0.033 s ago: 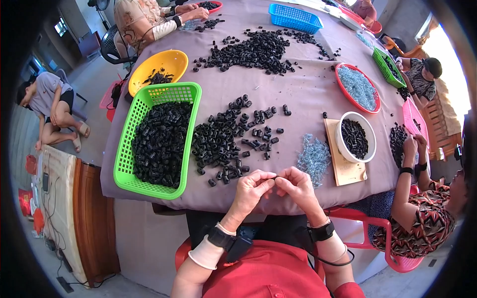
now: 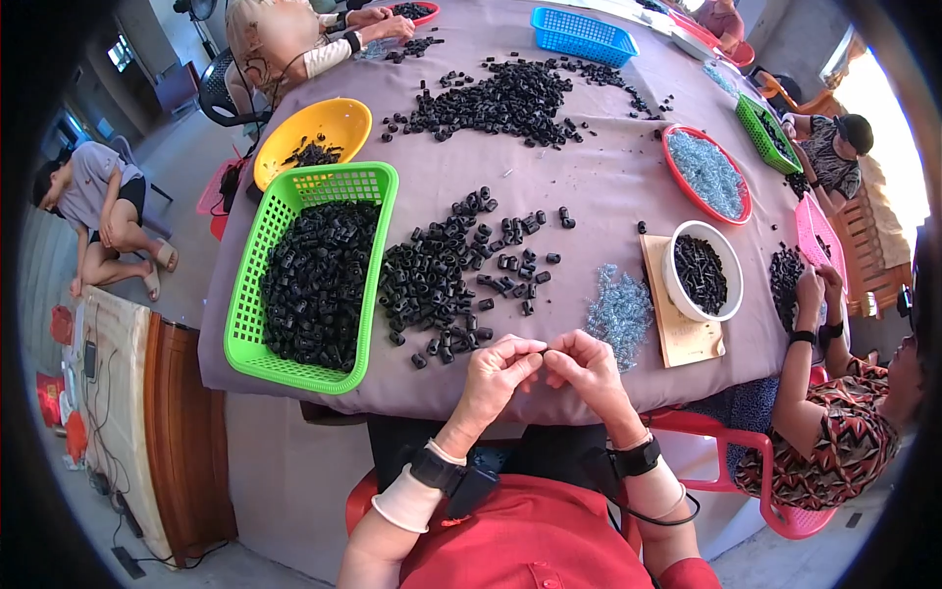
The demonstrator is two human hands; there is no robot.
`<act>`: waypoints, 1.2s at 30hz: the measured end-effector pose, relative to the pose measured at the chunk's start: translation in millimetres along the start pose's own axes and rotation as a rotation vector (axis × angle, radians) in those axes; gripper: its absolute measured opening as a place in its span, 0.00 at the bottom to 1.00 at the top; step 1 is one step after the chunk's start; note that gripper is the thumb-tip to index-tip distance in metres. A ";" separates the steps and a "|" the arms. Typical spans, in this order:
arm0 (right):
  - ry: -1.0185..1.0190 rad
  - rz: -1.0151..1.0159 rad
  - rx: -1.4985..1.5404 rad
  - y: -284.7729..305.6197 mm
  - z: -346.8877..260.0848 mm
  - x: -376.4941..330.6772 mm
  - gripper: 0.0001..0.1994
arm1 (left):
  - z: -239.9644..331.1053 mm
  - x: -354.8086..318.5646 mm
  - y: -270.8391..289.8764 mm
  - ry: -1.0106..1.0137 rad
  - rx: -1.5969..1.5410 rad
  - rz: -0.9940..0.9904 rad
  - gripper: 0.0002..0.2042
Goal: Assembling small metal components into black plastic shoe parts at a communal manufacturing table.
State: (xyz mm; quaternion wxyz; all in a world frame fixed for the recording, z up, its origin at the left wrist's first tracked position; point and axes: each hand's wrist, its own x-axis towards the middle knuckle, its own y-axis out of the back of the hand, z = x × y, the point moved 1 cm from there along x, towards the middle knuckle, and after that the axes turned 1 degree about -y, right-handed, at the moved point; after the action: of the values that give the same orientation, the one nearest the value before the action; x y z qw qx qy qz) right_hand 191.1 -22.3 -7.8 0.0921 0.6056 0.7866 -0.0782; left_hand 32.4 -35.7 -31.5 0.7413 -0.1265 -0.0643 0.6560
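At the near table edge my left hand (image 2: 498, 381) and my right hand (image 2: 589, 371) meet, thumbs and forefingers pinched together. Between the fingertips shows a small dark piece (image 2: 544, 351), mostly covered, so its shape is hard to make out. Just beyond my left hand spreads a loose pile of short black plastic cylinders (image 2: 432, 270). Small clear bluish springs (image 2: 620, 316) lie in a heap beyond my right hand. Further right, a white bowl (image 2: 734, 304) of slim black pieces stands on a wooden board (image 2: 687, 346).
A green basket (image 2: 240, 334) full of black cylinders stands at the left, before a yellow bowl (image 2: 358, 118). Another black pile (image 2: 500, 98), a blue basket (image 2: 589, 44) and a red tray (image 2: 677, 177) of springs lie farther off. Co-workers sit around the table; one person's hands (image 2: 820, 285) work at right.
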 end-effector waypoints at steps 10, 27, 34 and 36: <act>0.080 0.047 -0.104 -18.7 2.7 -4.5 0.06 | -0.6 4.8 3.2 0.143 -0.328 0.085 0.09; 0.191 0.074 -0.078 -32.6 0.4 -6.9 0.14 | 1.3 6.9 3.0 0.219 -0.329 0.043 0.08; 0.093 -0.072 0.027 -29.6 2.5 6.5 0.16 | -1.2 8.5 10.1 0.252 -0.454 0.039 0.10; 0.097 -0.067 0.060 -27.9 10.6 7.3 0.17 | -0.6 7.7 8.5 0.268 -0.507 0.042 0.10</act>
State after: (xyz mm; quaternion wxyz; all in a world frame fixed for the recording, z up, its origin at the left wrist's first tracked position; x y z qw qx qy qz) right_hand 162.8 -25.0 -19.5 0.0329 0.5844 0.8073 -0.0755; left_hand 25.4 -27.3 -35.0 0.6743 -0.3946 -0.1250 0.6115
